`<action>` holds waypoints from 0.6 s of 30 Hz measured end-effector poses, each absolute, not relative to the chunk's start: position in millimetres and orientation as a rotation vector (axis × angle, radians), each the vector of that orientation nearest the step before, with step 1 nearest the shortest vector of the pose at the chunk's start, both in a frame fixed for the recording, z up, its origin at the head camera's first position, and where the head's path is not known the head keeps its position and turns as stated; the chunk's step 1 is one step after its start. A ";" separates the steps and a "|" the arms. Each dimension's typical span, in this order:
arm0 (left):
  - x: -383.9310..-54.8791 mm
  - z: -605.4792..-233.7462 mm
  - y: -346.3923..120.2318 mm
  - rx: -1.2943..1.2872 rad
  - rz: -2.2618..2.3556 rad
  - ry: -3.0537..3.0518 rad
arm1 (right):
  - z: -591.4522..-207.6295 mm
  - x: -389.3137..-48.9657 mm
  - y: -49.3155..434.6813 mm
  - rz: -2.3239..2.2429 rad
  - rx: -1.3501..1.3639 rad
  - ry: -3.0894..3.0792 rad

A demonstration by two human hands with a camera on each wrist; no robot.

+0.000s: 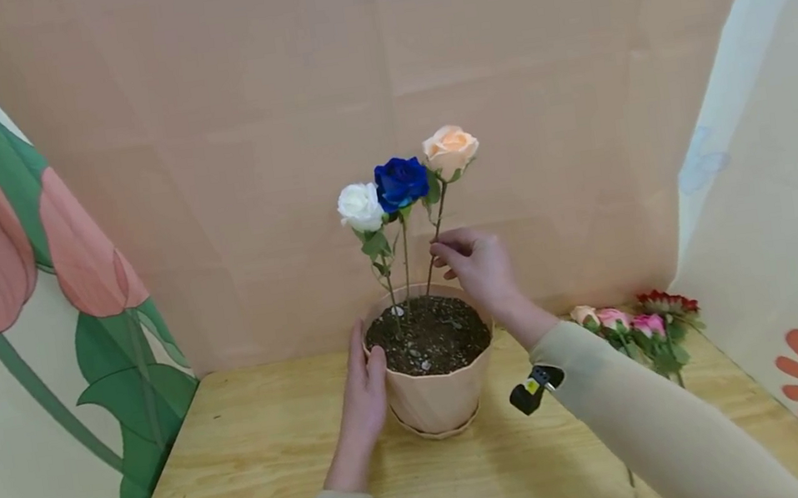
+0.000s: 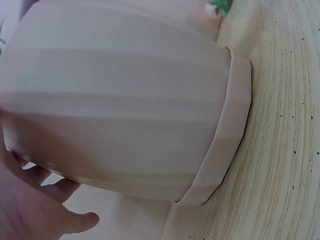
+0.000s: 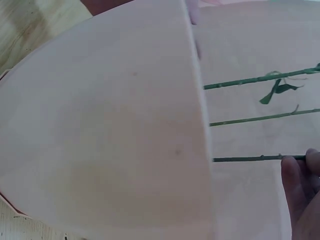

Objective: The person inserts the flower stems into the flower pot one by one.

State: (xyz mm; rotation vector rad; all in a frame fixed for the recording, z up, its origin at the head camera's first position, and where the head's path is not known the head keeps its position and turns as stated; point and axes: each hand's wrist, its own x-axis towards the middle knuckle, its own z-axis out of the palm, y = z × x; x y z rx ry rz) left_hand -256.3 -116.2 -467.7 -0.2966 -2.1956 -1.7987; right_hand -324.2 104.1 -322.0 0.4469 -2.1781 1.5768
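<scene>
A pale pink flowerpot filled with dark soil stands on its saucer. Three roses rise from the soil: a white rose, a blue rose and a peach rose, which leans to the right. My right hand pinches the peach rose's stem between thumb and fingers, above the pot rim. Against the pot's left side rests my left hand, its fingers laid along the wall and its thumb spread apart, as the left wrist view shows.
Several more flowers, with pink rose heads and a dark red bloom, lie on the wooden table at the right, partly behind my right sleeve. A plain pinkish backdrop hangs behind; flower-printed panels flank the table.
</scene>
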 end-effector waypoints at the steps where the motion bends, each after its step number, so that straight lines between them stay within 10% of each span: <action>1: -256.3 -467.7 -115.6 -0.297 -1.796 -2.195 | -323.7 -325.5 103.3 1.567 0.445 -2.185; 18: -256.7 -467.6 -112.2 -0.283 -1.785 -2.212 | -351.9 -334.3 101.3 1.303 0.417 -2.343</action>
